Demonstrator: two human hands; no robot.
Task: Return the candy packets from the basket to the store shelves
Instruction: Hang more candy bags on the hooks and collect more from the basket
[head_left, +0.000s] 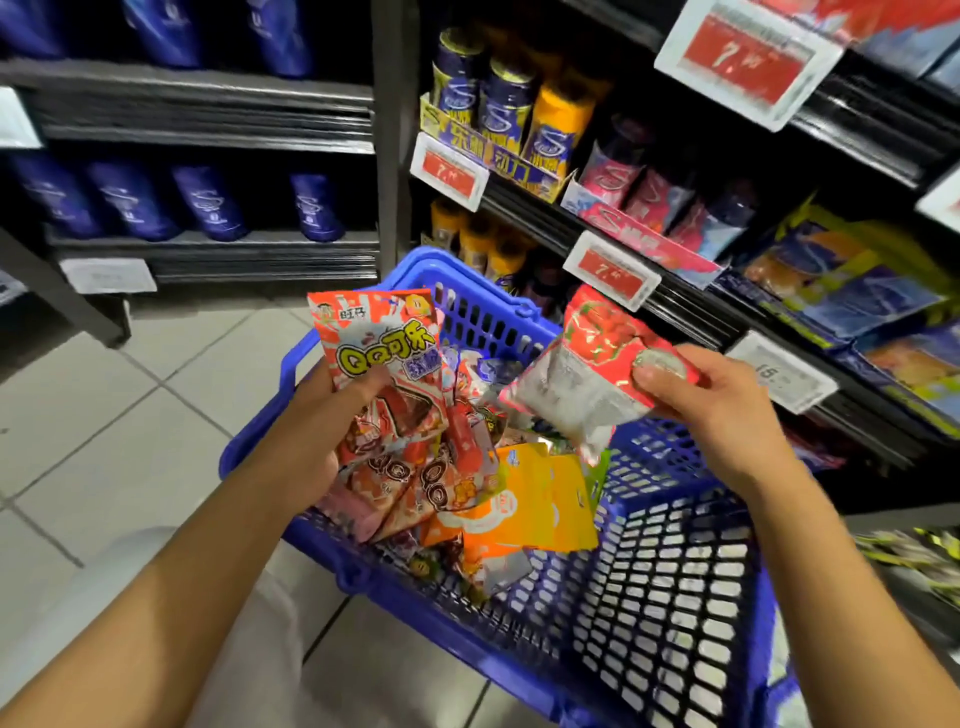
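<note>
A blue plastic basket (670, 577) sits in front of me, with several candy packets (524, 509) piled in its left part, orange and red ones among them. My left hand (322, 431) grips a bunch of red and orange QQ candy packets (384, 353) above the basket's left side. My right hand (727, 410) pinches a red and silver candy packet (587, 374) by its end, holding it over the basket's middle, close to the shelf front.
Dark store shelves (691, 306) run along the right, stocked with cans, pink packets and blue-yellow bags, with red price tags (610, 270) on the edges. Another shelf unit (208, 244) with blue bags stands at the back left. Light tile floor (104, 415) lies to the left.
</note>
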